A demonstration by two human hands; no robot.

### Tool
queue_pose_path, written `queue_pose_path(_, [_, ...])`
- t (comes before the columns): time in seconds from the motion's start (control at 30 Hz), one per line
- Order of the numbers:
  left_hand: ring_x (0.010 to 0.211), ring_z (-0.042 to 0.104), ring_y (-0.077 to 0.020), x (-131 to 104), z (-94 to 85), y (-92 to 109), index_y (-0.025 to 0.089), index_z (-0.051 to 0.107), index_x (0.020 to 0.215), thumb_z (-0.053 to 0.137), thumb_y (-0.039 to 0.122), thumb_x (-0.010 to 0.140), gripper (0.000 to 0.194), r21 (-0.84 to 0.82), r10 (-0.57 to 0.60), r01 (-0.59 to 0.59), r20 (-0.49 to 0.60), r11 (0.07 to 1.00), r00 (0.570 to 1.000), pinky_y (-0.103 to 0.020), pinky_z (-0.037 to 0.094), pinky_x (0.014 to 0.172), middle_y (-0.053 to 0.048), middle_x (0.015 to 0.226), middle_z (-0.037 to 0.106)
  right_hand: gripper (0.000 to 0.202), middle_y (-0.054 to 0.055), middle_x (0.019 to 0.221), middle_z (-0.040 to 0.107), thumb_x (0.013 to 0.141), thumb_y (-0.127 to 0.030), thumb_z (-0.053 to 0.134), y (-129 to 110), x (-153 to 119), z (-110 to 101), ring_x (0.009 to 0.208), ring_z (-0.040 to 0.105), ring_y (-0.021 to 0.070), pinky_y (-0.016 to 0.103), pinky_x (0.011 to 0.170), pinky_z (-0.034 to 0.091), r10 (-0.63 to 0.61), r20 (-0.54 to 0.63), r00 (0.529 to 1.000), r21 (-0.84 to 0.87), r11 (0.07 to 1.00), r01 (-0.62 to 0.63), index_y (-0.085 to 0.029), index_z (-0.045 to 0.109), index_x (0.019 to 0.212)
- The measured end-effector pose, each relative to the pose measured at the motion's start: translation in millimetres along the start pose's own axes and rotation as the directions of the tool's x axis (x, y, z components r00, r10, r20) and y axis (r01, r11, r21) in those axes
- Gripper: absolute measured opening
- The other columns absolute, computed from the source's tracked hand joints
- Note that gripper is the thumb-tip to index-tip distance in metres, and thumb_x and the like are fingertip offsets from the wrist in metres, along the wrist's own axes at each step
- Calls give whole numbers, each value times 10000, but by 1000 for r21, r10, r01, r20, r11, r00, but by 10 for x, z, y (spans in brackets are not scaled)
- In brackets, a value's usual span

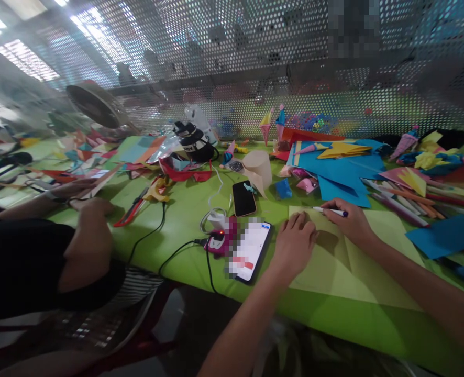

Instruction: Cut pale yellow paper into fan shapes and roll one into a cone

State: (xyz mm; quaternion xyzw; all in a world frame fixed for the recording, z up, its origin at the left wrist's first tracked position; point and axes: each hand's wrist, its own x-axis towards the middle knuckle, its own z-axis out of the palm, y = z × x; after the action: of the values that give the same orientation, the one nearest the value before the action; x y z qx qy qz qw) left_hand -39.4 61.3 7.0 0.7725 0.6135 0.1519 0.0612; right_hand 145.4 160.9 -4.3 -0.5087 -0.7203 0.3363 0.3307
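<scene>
A large yellow sheet of paper (377,262) lies flat on the green table in front of me. My left hand (295,236) rests flat on its left part, fingers stretched toward the far edge. In my right hand (348,222) is a white pen (336,211) with a dark end, held in a writing grip. Its tip points left, close to the sheet's far edge near my left fingertips. Whether the tip touches the paper I cannot tell. Just left of my left hand lies a phone with a lit screen (257,246).
Beyond the sheet are blue papers (334,170), a paper roll (257,170) and a dark phone (244,199). Rolled paper sticks (400,199) lie at right. A magenta power strip (220,243) with cables sits left. A co-worker's arm (88,235) is at far left, near a red cutter (132,209).
</scene>
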Motion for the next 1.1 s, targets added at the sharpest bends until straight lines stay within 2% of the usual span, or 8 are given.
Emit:
queue_pose_path(0.33, [1482, 425, -275, -10, 3, -9, 245, 620, 1126, 330, 400, 1087, 332, -12, -2, 3, 11, 1000, 1000, -513, 418, 1159, -72, 1572, 503, 211, 40, 980, 788, 894, -413, 628, 40, -31, -66, 898, 694, 249, 330, 709, 492, -4, -4, 1000, -1, 1000, 4, -247, 738, 964])
queue_pose_path(0.67, [1489, 414, -264, -16, 0, -13, 248, 625, 1173, 344, 380, 1084, 323, -18, -4, 4, 18, 1000, 1000, -513, 405, 1174, -71, 1575, 502, 234, 67, 937, 783, 886, -438, 625, 60, -88, -192, 822, 681, 256, 361, 684, 494, 2, -32, 999, -6, 1000, -2, -245, 740, 948])
queue_pose_path(1.1, [1495, 413, -284, -16, 6, -17, 238, 632, 1141, 310, 403, 1089, 366, -20, -11, 11, 29, 1000, 1000, -533, 400, 1177, -87, 1587, 487, 170, 33, 953, 777, 890, -388, 636, 164, -152, -386, 852, 685, 253, 345, 692, 459, 44, -62, 997, -35, 998, -47, -265, 740, 943])
